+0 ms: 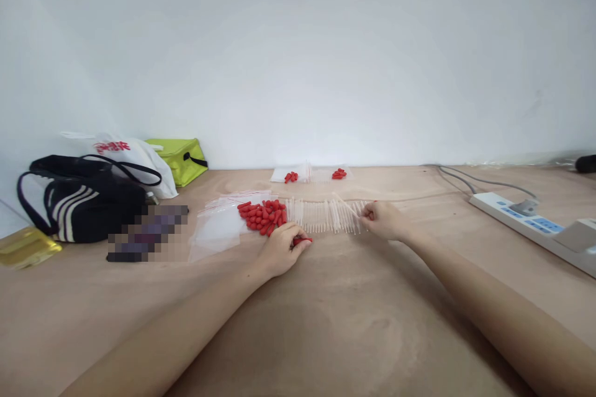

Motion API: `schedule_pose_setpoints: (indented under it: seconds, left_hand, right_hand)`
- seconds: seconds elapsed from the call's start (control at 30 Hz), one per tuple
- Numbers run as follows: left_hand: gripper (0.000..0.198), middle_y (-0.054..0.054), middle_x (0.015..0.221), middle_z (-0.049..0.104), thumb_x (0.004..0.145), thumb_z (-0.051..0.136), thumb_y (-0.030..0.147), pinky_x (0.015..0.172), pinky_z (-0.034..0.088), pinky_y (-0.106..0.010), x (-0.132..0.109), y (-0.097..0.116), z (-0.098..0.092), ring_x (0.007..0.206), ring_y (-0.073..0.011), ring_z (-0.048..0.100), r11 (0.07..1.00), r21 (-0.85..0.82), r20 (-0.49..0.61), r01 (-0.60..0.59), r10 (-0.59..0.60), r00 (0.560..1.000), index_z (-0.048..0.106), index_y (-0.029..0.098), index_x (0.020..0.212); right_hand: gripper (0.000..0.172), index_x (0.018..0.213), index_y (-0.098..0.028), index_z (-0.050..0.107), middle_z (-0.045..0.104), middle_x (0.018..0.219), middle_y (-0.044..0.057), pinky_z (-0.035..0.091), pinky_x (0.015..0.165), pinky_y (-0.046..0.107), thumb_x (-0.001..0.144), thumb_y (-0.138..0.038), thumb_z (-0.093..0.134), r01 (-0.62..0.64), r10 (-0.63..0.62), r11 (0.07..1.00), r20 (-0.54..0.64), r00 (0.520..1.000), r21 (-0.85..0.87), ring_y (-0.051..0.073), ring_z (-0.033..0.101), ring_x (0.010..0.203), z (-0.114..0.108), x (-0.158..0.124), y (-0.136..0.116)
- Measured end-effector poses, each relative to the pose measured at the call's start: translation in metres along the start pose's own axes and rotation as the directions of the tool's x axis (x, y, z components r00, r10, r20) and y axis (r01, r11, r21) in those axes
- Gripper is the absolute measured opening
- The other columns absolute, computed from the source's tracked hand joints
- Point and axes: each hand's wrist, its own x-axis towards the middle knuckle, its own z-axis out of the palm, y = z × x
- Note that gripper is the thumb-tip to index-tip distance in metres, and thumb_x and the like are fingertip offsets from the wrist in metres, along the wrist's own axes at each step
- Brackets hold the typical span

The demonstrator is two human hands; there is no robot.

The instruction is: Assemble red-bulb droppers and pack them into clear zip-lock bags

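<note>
My left hand point(283, 249) is closed with a small red bulb-shaped piece point(303, 240) at its fingertips, low over the table. Just behind it lies a pile of similar red pieces point(261, 217), resting partly on clear zip bags point(216, 229). My right hand point(382, 221) pinches a thin translucent stick point(345, 205), which slants up to the left. Below that stick, a row of thin translucent sticks point(328, 218) lies side by side on the table between my hands. A speck of red shows at the top of my right hand; what it belongs to is unclear.
By the wall lie two clear bags with small red heaps point(291, 177) point(339, 173). On the left stand a black bag point(93, 205), a white plastic bag point(156, 167) and a lime-green bag point(174, 158), with a blurred-out item in front. A power strip point(535, 223) with cables lies right.
</note>
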Motion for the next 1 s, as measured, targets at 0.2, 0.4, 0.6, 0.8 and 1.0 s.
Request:
schedule_pose_setpoints:
  seconds: [0.2, 0.4, 0.6, 0.8, 1.0]
  left_hand:
    - [0.003, -0.002, 0.076, 0.058, 0.08, 0.049, 0.019, 0.063, 0.042, -0.027, -0.004, -0.008, -0.001, 0.071, -0.016, 0.054, 0.998, 0.028, -0.056, 0.048, -0.047, 0.997, 0.05, 0.017, 0.078]
    - [0.002, -0.001, 0.076, 0.058, 0.079, 0.05, 0.018, 0.065, 0.042, -0.028, -0.005, -0.011, -0.002, 0.072, -0.016, 0.054, 0.999, 0.031, -0.039, 0.018, -0.017, 0.999, 0.049, 0.018, 0.077]
    - [0.004, -0.001, 0.076, 0.057, 0.079, 0.05, 0.018, 0.068, 0.043, -0.029, -0.005, -0.008, -0.003, 0.074, -0.016, 0.053, 1.0, 0.014, -0.031, -0.014, 0.015, 0.999, 0.051, 0.018, 0.076]
    - [0.003, -0.001, 0.077, 0.058, 0.081, 0.05, 0.02, 0.069, 0.043, -0.028, -0.005, -0.009, -0.002, 0.075, -0.0157, 0.054, 0.999, 0.015, -0.05, -0.05, 0.051, 0.997, 0.053, 0.018, 0.079]
    - [0.02, -0.005, 0.092, 0.061, 0.081, 0.052, 0.022, 0.077, 0.044, -0.032, -0.004, -0.011, -0.002, 0.085, -0.0184, 0.056, 0.998, 0.023, -0.083, -0.063, 0.065, 0.994, 0.055, 0.018, 0.1]
  right_hand:
    - [0.009, 0.07, -0.018, 0.057, 0.059, 0.07, 0.002, 0.032, 0.071, 0.029, 0.071, -0.017, 0.048, 0.488, -0.484, 0.872, 0.076, 0.872, -0.048, 0.015, 0.051, 0.072, -0.003, -0.009, -0.002]
    - [0.008, 0.068, -0.019, 0.058, 0.059, 0.07, 0.002, 0.029, 0.076, 0.033, 0.071, -0.026, 0.054, 0.52, -0.507, 0.852, 0.154, 0.848, -0.063, 0.018, 0.051, 0.075, -0.002, -0.012, -0.006]
    - [0.028, 0.076, -0.019, 0.057, 0.06, 0.078, 0.004, 0.033, 0.07, 0.029, 0.07, -0.046, 0.057, 0.414, -0.413, 0.91, -0.049, 0.909, 0.014, 0.018, 0.053, 0.078, 0.019, -0.017, -0.026]
    - [0.02, 0.07, -0.019, 0.055, 0.059, 0.076, 0.004, 0.033, 0.068, 0.028, 0.077, -0.037, 0.052, 0.284, -0.283, 0.959, -0.1, 0.954, -0.008, 0.018, 0.052, 0.077, 0.039, -0.019, -0.03]
    - [0.018, 0.075, -0.018, 0.049, 0.06, 0.081, 0.004, 0.028, 0.071, 0.031, 0.084, -0.033, 0.042, 0.29, -0.289, 0.957, -0.189, 0.939, -0.021, 0.018, 0.052, 0.08, 0.046, -0.026, -0.032]
